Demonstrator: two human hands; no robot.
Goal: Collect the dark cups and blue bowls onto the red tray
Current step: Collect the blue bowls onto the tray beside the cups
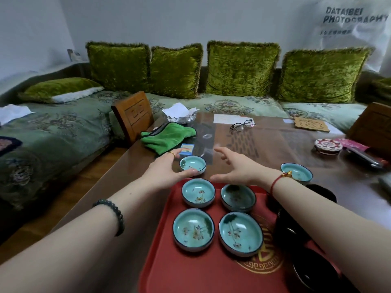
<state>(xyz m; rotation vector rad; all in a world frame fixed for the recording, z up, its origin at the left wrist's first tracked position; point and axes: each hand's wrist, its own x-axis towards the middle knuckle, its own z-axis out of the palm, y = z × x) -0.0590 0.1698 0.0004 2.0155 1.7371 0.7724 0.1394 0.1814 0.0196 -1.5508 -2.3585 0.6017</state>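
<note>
The red tray lies at the table's near edge with several blue bowls on it, such as one at the front left. A further blue bowl stands on the table just beyond the tray. My left hand curls round it, thumb on its near rim and fingers at its far left side. My right hand hovers open to the right of that bowl, fingers spread. Another blue bowl sits on the table at the right. Dark cups stand along the tray's right side, partly hidden by my right forearm.
A green cloth and a small blue box lie just beyond my left hand. Glasses, a round patterned tin and a wooden coaster are farther back. A sofa with green cushions surrounds the table.
</note>
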